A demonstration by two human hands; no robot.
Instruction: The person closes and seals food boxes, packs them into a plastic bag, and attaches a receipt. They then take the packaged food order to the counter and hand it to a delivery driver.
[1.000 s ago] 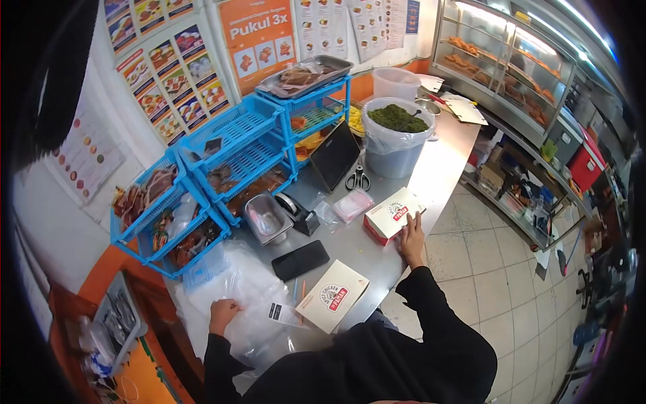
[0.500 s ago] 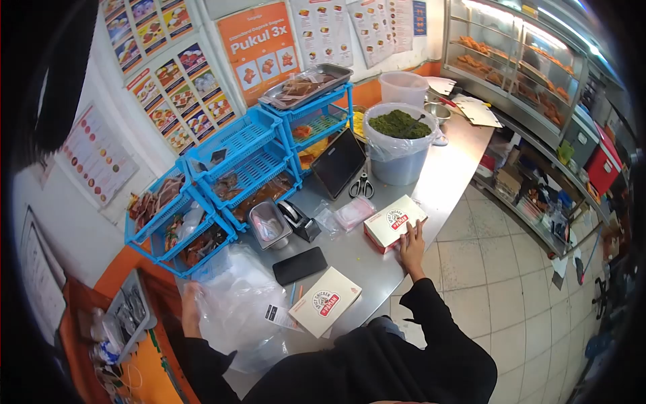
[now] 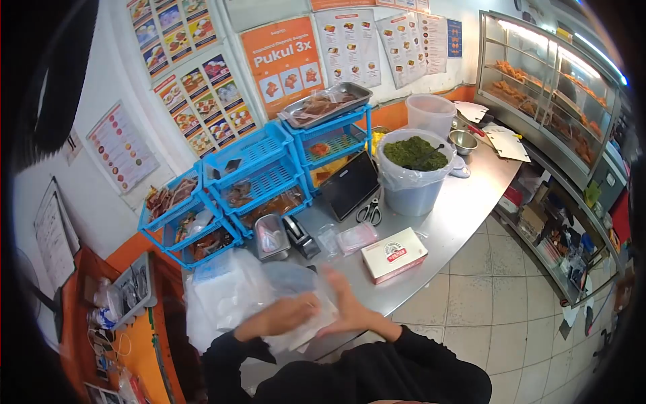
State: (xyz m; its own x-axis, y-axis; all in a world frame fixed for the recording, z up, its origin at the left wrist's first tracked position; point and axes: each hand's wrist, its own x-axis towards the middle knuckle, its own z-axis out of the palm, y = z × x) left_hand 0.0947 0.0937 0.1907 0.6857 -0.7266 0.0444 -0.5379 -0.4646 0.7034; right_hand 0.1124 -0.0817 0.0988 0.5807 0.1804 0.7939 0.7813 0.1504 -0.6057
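My left hand (image 3: 286,315) is closed around a clear plastic bag (image 3: 289,279), which spreads out above and beside it. Close to its right, my right hand (image 3: 351,311) is blurred, with thumb and fingers apart at the bag's edge. Under the two hands lies a pale box, mostly hidden. A red and cream food box (image 3: 395,254) stands closed near the counter's right edge, touched by neither hand. To the left is a pile of clear plastic bags (image 3: 219,293).
Behind are blue basket racks (image 3: 252,168), a tape dispenser (image 3: 301,237), a metal tray (image 3: 271,237), scissors (image 3: 369,212), a dark tablet (image 3: 348,185) and a bucket of green leaves (image 3: 415,178). A glass food cabinet (image 3: 548,87) stands at the back right.
My right hand has left the red and cream box and moved left beside my left hand. My left hand has come inward from the pile with a plastic bag. The view has shifted.
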